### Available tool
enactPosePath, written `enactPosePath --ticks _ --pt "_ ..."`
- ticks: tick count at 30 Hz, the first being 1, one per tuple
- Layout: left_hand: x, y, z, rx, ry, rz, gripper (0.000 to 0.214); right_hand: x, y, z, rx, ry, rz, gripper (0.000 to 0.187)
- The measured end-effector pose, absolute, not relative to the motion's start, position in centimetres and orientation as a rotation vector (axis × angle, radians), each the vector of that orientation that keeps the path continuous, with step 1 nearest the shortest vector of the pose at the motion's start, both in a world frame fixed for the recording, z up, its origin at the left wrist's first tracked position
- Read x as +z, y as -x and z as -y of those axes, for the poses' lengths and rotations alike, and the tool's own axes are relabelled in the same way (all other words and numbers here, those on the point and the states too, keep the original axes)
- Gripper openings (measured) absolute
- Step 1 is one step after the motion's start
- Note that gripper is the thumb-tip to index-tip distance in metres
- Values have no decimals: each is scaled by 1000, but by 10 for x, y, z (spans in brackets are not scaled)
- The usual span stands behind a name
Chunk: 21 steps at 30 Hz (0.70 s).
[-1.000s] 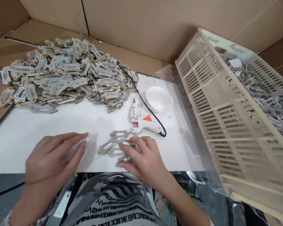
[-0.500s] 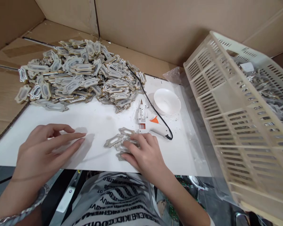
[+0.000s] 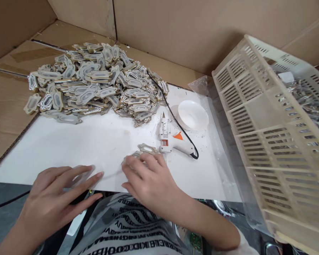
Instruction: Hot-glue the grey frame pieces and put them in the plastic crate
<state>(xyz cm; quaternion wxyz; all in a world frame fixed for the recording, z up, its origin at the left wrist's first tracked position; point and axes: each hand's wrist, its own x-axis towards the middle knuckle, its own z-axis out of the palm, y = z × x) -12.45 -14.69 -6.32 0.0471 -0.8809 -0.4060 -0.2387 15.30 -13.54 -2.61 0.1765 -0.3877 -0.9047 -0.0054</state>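
My right hand (image 3: pixel 149 182) lies over a small cluster of flat grey frame-shaped pieces (image 3: pixel 146 148) near the front edge of the white board (image 3: pixel 95 141); its fingers curl onto them and hide most of them. My left hand (image 3: pixel 57 196) rests at the board's front edge with its fingers stretched out flat over a thin clear piece (image 3: pixel 81 177) that is hard to make out. A white hot-glue gun (image 3: pixel 172 138) with an orange trigger lies just beyond my right hand, its black cord running back.
A big heap of the same frame-shaped pieces (image 3: pixel 95 85) covers the back left of the board. A white bowl (image 3: pixel 192 115) sits behind the glue gun. A cream slatted plastic crate (image 3: pixel 276 134) with more pieces leans at the right. Cardboard walls stand behind.
Both hands have drawn back toward the board's front edge. My right hand has slid left over the small cluster, covering more of it. The view has shifted slightly.
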Motion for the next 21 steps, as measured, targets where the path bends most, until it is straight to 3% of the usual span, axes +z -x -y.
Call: enactPosePath --ticks 6,10,21 --pt "-69 129 151 -708 2706 1232 63 -36 -124 126 -38 981 2688 46" --pt "-69 124 148 -703 2684 1251 64 -38 -122 132 -33 946 2725 46" --pt "-65 111 132 -696 2585 1317 53 -52 -130 153 -129 620 2605 16"
